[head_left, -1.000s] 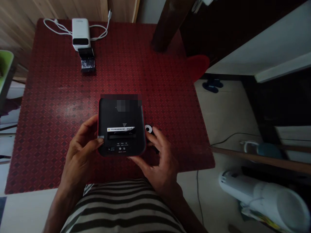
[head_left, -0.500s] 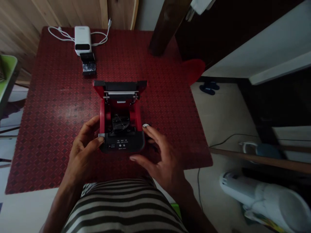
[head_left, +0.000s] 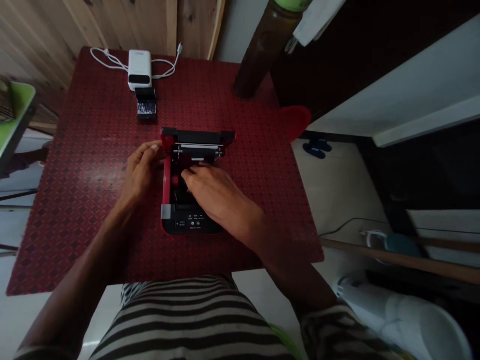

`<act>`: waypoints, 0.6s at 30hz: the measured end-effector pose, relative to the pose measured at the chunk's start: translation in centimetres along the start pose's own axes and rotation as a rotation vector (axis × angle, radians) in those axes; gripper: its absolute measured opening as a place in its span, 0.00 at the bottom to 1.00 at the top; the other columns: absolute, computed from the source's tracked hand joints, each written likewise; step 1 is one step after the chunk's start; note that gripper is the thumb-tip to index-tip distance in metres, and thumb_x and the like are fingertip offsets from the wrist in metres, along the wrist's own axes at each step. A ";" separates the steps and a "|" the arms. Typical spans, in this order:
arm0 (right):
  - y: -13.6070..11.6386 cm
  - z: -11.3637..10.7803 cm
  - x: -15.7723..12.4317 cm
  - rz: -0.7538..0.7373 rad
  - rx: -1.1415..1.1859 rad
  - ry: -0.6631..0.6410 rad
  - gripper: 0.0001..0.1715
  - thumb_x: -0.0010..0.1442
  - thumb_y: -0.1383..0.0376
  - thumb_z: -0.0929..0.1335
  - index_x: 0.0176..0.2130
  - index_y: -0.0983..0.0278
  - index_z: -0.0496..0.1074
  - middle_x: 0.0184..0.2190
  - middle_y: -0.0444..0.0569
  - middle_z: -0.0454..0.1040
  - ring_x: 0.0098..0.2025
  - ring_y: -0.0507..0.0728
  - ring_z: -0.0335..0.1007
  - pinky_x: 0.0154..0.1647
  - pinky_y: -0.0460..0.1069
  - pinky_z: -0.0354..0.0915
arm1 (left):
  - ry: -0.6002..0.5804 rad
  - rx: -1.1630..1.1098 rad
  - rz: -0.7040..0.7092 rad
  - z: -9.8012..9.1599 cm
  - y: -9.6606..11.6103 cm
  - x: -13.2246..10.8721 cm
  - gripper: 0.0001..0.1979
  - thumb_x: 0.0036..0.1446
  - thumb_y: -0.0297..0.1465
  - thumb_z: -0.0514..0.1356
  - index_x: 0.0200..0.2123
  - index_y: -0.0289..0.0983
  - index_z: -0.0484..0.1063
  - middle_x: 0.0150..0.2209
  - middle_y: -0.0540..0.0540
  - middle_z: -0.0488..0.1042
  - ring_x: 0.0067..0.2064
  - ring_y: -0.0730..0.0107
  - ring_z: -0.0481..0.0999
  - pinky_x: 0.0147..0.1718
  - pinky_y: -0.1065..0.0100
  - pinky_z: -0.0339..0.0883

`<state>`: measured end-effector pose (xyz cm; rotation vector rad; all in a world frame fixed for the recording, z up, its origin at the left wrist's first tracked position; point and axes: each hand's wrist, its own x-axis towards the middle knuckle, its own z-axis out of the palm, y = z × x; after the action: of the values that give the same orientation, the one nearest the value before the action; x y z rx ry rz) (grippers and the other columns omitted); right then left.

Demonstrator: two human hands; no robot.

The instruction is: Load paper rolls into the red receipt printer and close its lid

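A small red and black printer [head_left: 193, 226], like a receipt or label printer, sits on the table with its lid [head_left: 198, 136] raised. My left hand [head_left: 141, 167] is at its left rear side, fingers curled against the edge by the lid. My right hand [head_left: 210, 187] reaches down into the open compartment with fingers bent. Whatever those fingers pinch or touch is hidden. Part of a dark piece [head_left: 182, 196] shows inside the compartment to the left of my right hand.
Farther back on the red patterned table [head_left: 101, 240] lie a white power bank [head_left: 140, 67] with white cables and a small black open case [head_left: 146, 104]. A tall dark bottle [head_left: 258, 50] with a green cap stands at the back right. Blue slippers [head_left: 317, 147] are on the floor.
My right hand has moved from beside the printer into its compartment. My left hand has slid from the front left corner to the rear, near the lid. The camera view has shifted slightly.
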<state>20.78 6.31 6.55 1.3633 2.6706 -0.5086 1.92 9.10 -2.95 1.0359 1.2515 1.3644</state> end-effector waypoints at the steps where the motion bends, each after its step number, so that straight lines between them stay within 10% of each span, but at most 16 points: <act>1: 0.1 0.0 0.2 -0.001 -0.003 -0.027 0.19 0.82 0.75 0.64 0.57 0.68 0.84 0.52 0.60 0.87 0.56 0.64 0.85 0.54 0.56 0.75 | -0.006 0.034 0.029 0.4 -0.4 0.3 0.16 0.69 0.47 0.66 0.37 0.41 0.79 0.34 0.46 0.79 0.37 0.62 0.78 0.39 0.63 0.73; 9: 0.2 -0.3 -0.4 -0.017 -0.105 0.034 0.14 0.80 0.74 0.68 0.56 0.66 0.83 0.51 0.57 0.88 0.55 0.64 0.85 0.52 0.55 0.76 | -0.070 0.192 0.166 0.5 -1.6 -0.1 0.32 0.75 0.59 0.60 0.26 0.42 0.64 0.25 0.51 0.59 0.28 0.67 0.55 0.29 0.61 0.53; 18: 2.6 -0.6 -7.5 -0.014 0.195 0.647 0.11 0.75 0.67 0.76 0.55 0.62 0.84 0.48 0.50 0.90 0.47 0.60 0.86 0.51 0.55 0.78 | -0.102 0.237 0.189 0.4 -1.5 0.2 0.35 0.74 0.64 0.59 0.26 0.42 0.67 0.25 0.49 0.60 0.30 0.63 0.59 0.31 0.59 0.57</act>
<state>27.36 2.18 8.22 1.8239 3.1953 -0.3841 2.40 9.33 -4.42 1.4014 1.2858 1.3068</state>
